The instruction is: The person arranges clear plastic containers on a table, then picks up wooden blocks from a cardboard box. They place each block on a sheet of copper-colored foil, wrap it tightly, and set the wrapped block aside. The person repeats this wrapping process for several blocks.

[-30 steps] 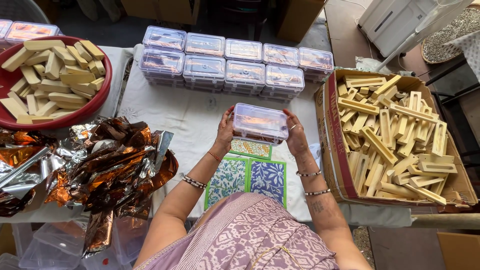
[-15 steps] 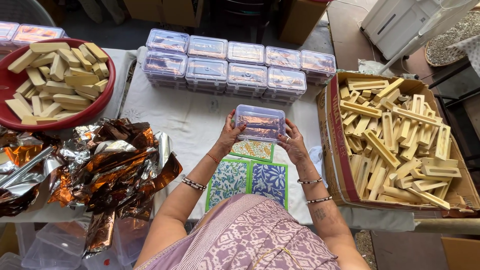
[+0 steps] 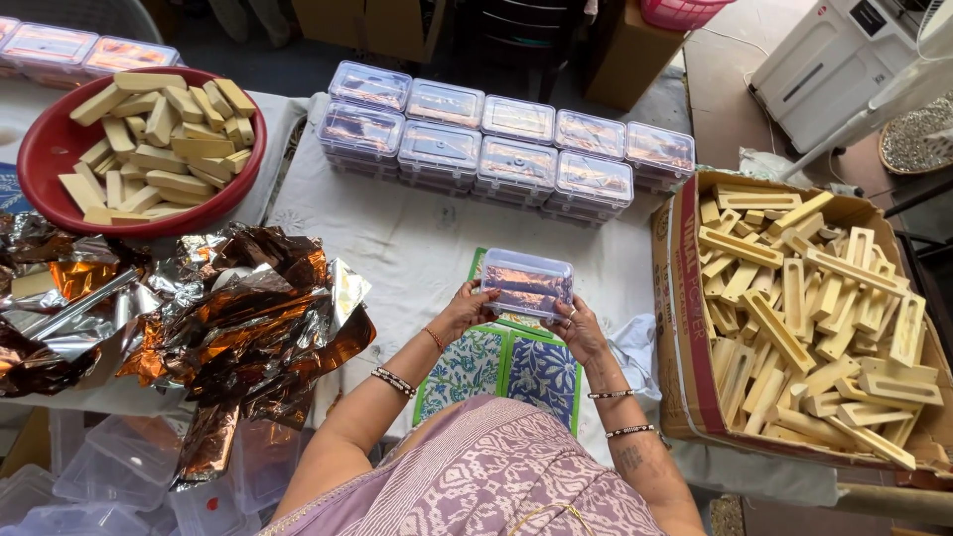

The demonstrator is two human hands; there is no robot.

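Note:
I hold a small clear plastic box (image 3: pixel 527 283) with copper foil inside, lid on, between both hands above the table. My left hand (image 3: pixel 464 309) grips its left end and my right hand (image 3: pixel 575 328) grips its lower right side. Under the box lie floral printed cards (image 3: pixel 506 362), green and blue, on the white tablecloth (image 3: pixel 397 243).
Stacked closed clear boxes (image 3: pixel 496 144) line the far table edge. A red bowl of tan bars (image 3: pixel 149 139) sits at left, crumpled copper and silver foil (image 3: pixel 208 318) beside it. A cardboard carton of wooden pieces (image 3: pixel 814 308) stands at right. Empty plastic boxes (image 3: pixel 109 476) lie below left.
Both hands have brought the clear box down and nearer to me, over the printed cards. The view has shifted, so the table contents sit further right in the frame.

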